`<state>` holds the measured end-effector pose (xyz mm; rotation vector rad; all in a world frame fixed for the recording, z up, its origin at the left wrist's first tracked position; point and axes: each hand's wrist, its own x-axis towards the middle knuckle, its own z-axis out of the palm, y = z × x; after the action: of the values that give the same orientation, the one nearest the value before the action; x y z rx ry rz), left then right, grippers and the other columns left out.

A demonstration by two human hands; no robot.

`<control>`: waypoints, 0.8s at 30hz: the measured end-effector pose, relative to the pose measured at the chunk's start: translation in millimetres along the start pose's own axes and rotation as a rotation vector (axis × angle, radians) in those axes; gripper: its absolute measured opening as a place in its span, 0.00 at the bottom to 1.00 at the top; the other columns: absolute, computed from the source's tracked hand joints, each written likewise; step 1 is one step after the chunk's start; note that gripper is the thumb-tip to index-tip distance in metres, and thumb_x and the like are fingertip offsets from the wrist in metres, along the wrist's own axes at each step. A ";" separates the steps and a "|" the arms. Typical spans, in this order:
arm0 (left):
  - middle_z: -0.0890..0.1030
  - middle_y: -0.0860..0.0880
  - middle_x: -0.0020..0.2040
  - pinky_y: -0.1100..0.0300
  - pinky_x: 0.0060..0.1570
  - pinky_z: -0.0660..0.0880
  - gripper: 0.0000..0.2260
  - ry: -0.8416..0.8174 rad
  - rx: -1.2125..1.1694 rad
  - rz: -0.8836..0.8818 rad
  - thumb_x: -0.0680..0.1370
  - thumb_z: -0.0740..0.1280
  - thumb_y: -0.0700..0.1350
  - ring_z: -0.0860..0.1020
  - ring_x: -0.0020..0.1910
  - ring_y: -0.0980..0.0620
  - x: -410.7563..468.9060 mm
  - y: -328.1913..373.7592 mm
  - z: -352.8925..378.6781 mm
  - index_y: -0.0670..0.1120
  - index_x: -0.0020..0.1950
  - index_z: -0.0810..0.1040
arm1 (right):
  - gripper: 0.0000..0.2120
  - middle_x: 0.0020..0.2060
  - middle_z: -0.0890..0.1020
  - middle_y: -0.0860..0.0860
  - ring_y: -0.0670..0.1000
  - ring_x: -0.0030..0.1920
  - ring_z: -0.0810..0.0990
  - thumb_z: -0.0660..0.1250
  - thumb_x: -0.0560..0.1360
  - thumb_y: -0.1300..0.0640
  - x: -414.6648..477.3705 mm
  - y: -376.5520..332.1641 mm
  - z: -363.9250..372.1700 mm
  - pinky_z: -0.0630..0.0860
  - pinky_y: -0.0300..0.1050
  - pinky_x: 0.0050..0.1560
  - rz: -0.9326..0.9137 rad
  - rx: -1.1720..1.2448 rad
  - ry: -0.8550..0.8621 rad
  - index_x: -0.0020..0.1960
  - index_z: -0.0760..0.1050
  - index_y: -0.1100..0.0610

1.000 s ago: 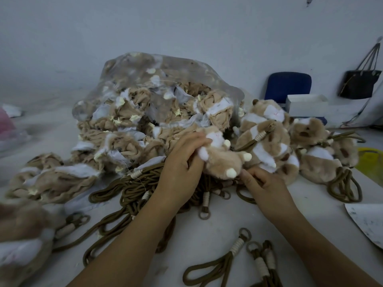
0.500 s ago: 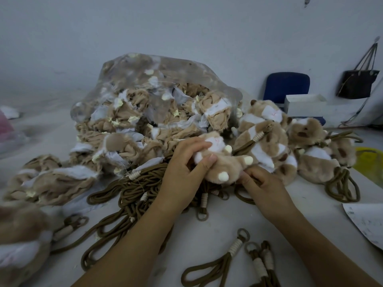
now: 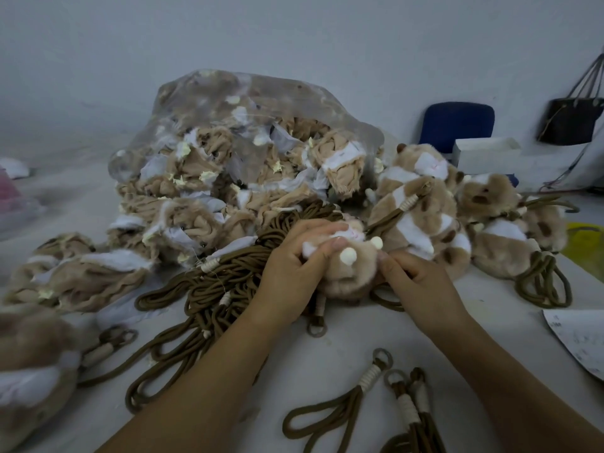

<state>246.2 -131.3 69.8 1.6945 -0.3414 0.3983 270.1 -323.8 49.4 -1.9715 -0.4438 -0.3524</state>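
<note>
A small tan and white plush toy (image 3: pixel 351 273) with cream paws sits in the middle of the table between both hands. My left hand (image 3: pixel 294 273) grips its upper left side, fingers curled over the white part and thumb pressed near a paw. My right hand (image 3: pixel 415 282) pinches its right side with curled fingers. Below the toy, a brown cord with a metal ring (image 3: pixel 316 328) lies on the table. A heap of brown cords (image 3: pixel 222 282) lies left of my left hand.
A clear plastic bag (image 3: pixel 245 125) of unstuffed tan plush skins stands behind. Stuffed plush toys (image 3: pixel 434 223) with cords pile at the right. Loose cord loops (image 3: pixel 346 407) lie near the front. A blue chair (image 3: pixel 457 125), a white box (image 3: pixel 483 155), a black bag (image 3: pixel 568 119) and paper (image 3: pixel 578 338) are at right.
The plush toy has been turned and lowered toward the table between my hands. My left hand's fingers have closed further over its top; my right hand has moved in against its side.
</note>
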 end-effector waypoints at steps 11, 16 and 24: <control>0.81 0.58 0.55 0.73 0.56 0.70 0.14 0.009 0.097 -0.073 0.79 0.59 0.60 0.76 0.56 0.67 -2.3 -4.3 0.9 0.56 0.57 0.78 | 0.12 0.34 0.80 0.49 0.42 0.36 0.76 0.62 0.75 0.46 -0.4 -6.7 -4.6 0.70 0.30 0.34 -0.045 -0.098 -0.073 0.41 0.79 0.51; 0.80 0.52 0.54 0.75 0.53 0.68 0.15 0.049 0.172 0.000 0.78 0.58 0.58 0.77 0.54 0.65 -0.2 -2.7 -3.7 0.52 0.57 0.77 | 0.17 0.37 0.79 0.42 0.44 0.40 0.77 0.58 0.73 0.41 2.7 -6.4 -15.6 0.73 0.42 0.44 -0.121 -0.178 -0.045 0.43 0.80 0.50; 0.77 0.50 0.58 0.71 0.58 0.68 0.19 -0.049 0.249 0.074 0.79 0.59 0.54 0.75 0.57 0.61 0.2 -1.5 -4.8 0.43 0.63 0.76 | 0.16 0.35 0.76 0.38 0.40 0.43 0.74 0.58 0.75 0.43 5.5 -9.3 -24.0 0.68 0.46 0.50 -0.227 -0.303 -0.065 0.42 0.80 0.50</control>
<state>246.8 -126.4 69.2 1.9412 -0.4048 0.4695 269.6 -341.1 69.2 -2.2362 -0.6918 -0.5251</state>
